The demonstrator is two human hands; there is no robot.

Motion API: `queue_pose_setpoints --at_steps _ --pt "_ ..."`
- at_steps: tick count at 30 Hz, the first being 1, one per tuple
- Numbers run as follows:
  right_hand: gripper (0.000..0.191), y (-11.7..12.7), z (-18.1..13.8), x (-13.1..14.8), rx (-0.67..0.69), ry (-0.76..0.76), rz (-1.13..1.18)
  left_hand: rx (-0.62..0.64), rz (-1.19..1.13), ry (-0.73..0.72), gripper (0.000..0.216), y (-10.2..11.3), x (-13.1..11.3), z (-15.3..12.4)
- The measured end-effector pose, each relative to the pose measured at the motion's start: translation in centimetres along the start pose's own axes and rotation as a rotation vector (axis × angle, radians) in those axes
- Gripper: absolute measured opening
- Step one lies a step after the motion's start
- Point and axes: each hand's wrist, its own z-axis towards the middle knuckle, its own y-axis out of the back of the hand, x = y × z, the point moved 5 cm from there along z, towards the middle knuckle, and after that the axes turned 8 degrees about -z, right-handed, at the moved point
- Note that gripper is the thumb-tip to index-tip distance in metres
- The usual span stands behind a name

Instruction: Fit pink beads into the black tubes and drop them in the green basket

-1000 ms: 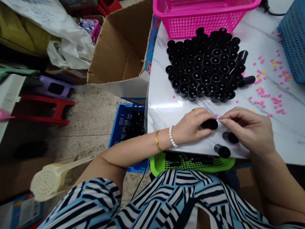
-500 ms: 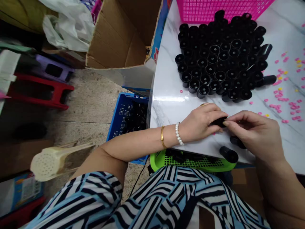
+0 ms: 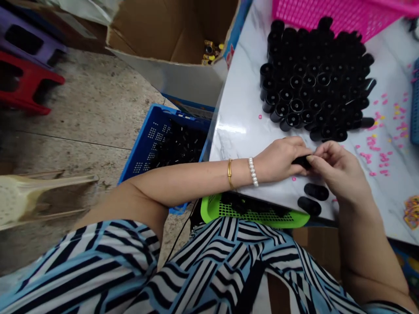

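Note:
My left hand (image 3: 284, 158) is closed around a small black tube (image 3: 301, 162) lying just above the marble table (image 3: 242, 126). My right hand (image 3: 337, 170) meets it from the right, fingertips pinched at the tube's end. Two more black tubes (image 3: 312, 198) lie on the table under my right hand, near the front edge. Behind them stands a dense cluster of upright black tubes (image 3: 314, 83). Small pink and yellow beads (image 3: 382, 144) are scattered on the table to the right.
A pink basket (image 3: 330, 15) sits behind the cluster. A green tray (image 3: 252, 211) rests on my lap under the table edge. On the floor at left are a blue crate (image 3: 170, 148) of black parts and an open cardboard box (image 3: 176, 39).
The view has swung down and to the left. My two hands have closed together on the black tube; the right fingertips now press at its end.

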Motion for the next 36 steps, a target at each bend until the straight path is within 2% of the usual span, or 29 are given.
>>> queue_pose_setpoints --at_steps 7,17,19,22,27,29,32,34,36 --pt "0.034 -0.1 0.6 -0.2 0.191 -0.095 0.21 0.064 0.032 0.056 0.023 0.0 0.4 0.9" --pt "0.042 0.1 1.0 -0.4 0.309 -0.219 0.312 0.124 0.012 0.084 0.017 -0.1 0.2 1.1" --pt "0.043 -0.2 1.2 -0.5 0.307 -0.231 0.313 0.112 0.032 0.073 0.016 -0.1 0.1 1.1" --pt "0.045 -0.6 1.3 -0.4 0.231 -0.189 0.305 0.097 0.036 0.07 0.011 -0.1 0.1 1.2" --pt "0.038 -0.1 0.9 -0.7 0.241 -0.094 0.236 0.18 0.022 0.06 0.015 0.5 -0.1 1.3" --pt "0.032 1.7 -0.2 -0.9 0.088 -0.02 0.217 0.222 0.028 0.023 0.021 1.2 -0.5 1.0" --pt "0.021 5.0 -4.6 -1.6 -0.314 0.092 0.256 0.305 0.043 -0.04 0.027 2.2 -1.3 0.3" --pt "0.018 5.4 -8.8 -2.6 -0.495 0.069 0.231 0.422 0.039 -0.08 0.028 2.3 -1.8 -0.4" --pt "0.016 4.1 -12.8 -3.9 -0.565 -0.038 0.129 0.557 0.0 -0.115 0.031 1.9 -2.3 -1.1"
